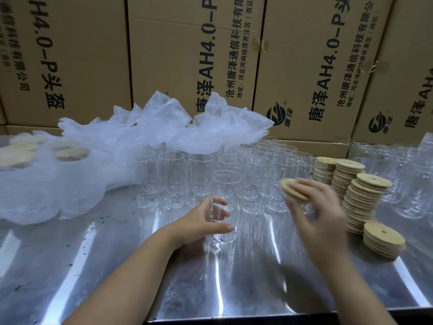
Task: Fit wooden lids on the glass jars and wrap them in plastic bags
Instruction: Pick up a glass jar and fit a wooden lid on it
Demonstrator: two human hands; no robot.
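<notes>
While gripping an upright glass jar (226, 184) round its middle, comes in from the lower left as the left hand (201, 224), thumb along the near side, fingers showing through the glass on the far side. Holds that jar just in front of the rows, mouth open; cannot tell whether its base touches the table.

Pinches a round wooden lid (293, 190) with the right hand (316, 207), motion-blurred, fingers laid over the lid's top. Carries it tilted, up in the air, to the right of the jar's mouth and apart from it.

Just right of that hand: leaning stacks of wooden lids (362, 198), each lid with a small hole in its middle. Nearer the table edge, beside them: a shorter stack (383, 240) of the same lids.

Behind the held jar: rows of empty glass jars (199, 167), upright, packed close, open-mouthed. Beyond the lid stacks at far right: further glass jars (410, 184), too blurred for detail.

Draped over the back rows and spilling leftward: a heap of clear bubble-wrap bags (164, 127). At far left: wrapped jars (23, 156), pale wooden tops showing dimly through the plastic.

Underneath everything: a shiny metal table (210, 289), streaked with reflections and speckled with small dark bits. Along the back: a wall of brown cardboard boxes (187, 55), printed in dark characters and "AH4.0-P".
</notes>
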